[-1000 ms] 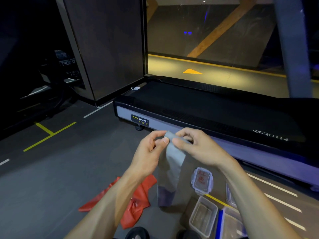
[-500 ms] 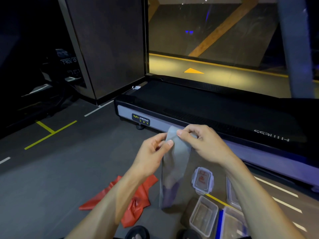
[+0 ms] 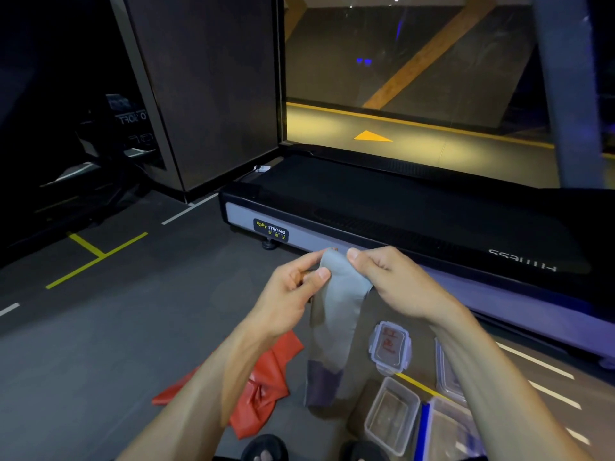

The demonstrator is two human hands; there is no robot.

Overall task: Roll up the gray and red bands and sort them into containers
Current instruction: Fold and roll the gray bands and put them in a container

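Held up by its top edge: long gray stretchy band (image 3: 336, 314), pinched by left hand (image 3: 293, 287) and right hand (image 3: 396, 281), probably to start rolling. Left crumpled on floor: red stretchy band (image 3: 266, 387). Set close by: clear plastic box (image 3: 391, 415), open for rolls.

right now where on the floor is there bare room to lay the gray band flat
Bare floor lies left of the red band, out to the yellow floor lines, and ahead between the hands and the treadmill. It is crowded at lower right: the lid and clear containers sit close together beside the hanging gray band.
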